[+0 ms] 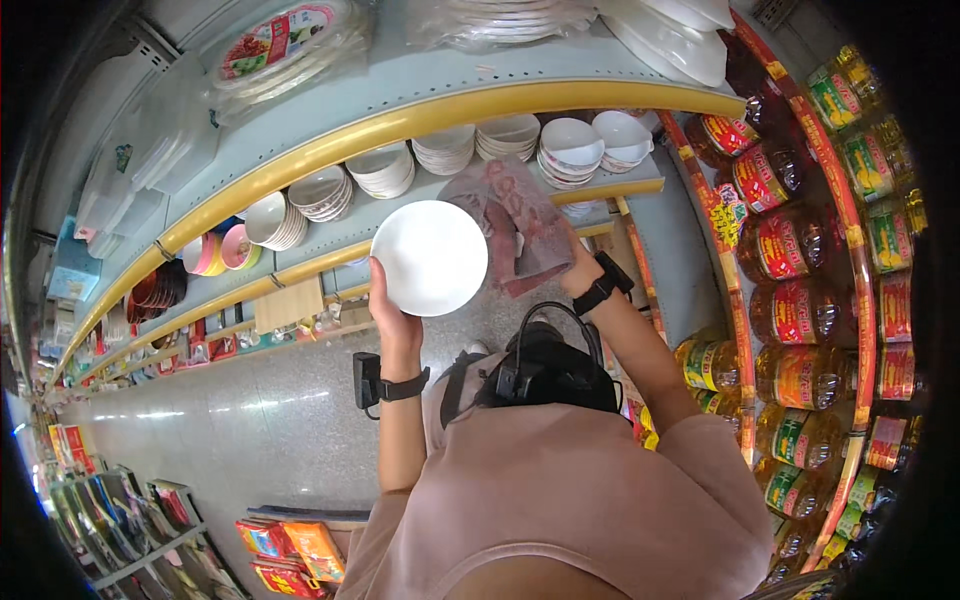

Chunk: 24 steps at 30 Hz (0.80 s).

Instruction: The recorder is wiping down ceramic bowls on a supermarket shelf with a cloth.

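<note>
My left hand (393, 308) grips a round white bowl (430, 258) by its left rim, thumb up along the edge. The bowl's smooth inside faces me. To its right, my right hand (582, 270) holds a thin see-through plastic bag (515, 215) with reddish print, and the bag partly hides the fingers. A darker shape shows through the bag, but I cannot make out what it is. Just beyond both hands, stacks of white bowls (380, 170) line a shelf, with another stack (570, 150) behind the bag.
A yellow-edged upper shelf (420, 118) holds wrapped plates (290, 45) and clear plastic boxes (165, 140). Pink and yellow bowls (238, 247) sit at the shelf's left. Oil bottles (790, 245) fill racks on the right. Red and orange packets (313, 548) lie low at left above the grey floor (270, 420).
</note>
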Tool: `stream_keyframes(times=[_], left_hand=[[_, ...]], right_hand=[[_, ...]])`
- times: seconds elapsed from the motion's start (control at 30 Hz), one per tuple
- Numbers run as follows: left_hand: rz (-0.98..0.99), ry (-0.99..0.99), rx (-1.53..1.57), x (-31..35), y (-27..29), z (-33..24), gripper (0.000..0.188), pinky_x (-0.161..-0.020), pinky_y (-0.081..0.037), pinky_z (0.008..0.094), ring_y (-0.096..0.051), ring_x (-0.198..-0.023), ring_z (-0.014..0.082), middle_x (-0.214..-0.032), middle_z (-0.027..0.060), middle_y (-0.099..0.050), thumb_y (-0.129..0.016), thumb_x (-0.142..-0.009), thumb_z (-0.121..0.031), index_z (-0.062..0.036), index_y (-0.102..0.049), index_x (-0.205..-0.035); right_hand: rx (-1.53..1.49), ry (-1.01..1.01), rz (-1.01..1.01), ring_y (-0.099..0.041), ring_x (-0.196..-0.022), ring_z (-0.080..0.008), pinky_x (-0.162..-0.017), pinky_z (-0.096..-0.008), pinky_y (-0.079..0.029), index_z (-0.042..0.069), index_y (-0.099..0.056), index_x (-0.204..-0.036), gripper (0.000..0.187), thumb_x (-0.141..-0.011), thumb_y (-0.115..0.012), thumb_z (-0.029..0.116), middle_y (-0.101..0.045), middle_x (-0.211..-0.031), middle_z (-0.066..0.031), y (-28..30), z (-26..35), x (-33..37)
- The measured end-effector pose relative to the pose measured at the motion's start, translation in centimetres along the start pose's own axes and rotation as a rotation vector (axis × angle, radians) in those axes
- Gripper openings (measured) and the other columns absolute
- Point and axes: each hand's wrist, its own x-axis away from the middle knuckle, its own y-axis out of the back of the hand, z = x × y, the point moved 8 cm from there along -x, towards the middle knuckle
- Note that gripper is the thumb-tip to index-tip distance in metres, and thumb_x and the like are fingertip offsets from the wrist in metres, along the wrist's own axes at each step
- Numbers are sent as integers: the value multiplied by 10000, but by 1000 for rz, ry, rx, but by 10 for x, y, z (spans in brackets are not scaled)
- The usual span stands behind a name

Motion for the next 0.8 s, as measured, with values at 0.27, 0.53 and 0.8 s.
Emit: stream_keyframes(times=[0.27, 0.53, 0.8], left_hand=[[51, -32, -37, -6, 19, -15, 604, -946, -395, 358, -496, -1122, 242, -1248, 115, -489, -409, -912, -484, -18, -393, -1295], [102, -28, -69, -28, 17, 5, 558, -927, -395, 332, -503, -1105, 213, -1225, 93, -506, -441, -915, -442, -19, -417, -1277], [128, 9, -113, -26, 17, 9, 561, -938, -381, 327, -494, -1115, 203, -1211, 83, -516, -443, -906, -459, -32, -430, -1270]], right_hand=[[-20, -241, -235, -593, -949, -186, -826, -314, -490, 35, -419, -1267, 394, -920, -466, 217, -577, -1124, -87, -20, 12, 3], [1385, 541, 141, -446, -1056, -323, -947, -392, -344, 34, -350, -1172, 443, -766, -522, -12, -420, -1117, -183, -111, 24, -26], [1815, 1424, 178, -522, -704, -230, -655, -401, -399, 50, -546, -758, 108, -675, -615, 38, -541, -830, -28, -149, 20, 24]])
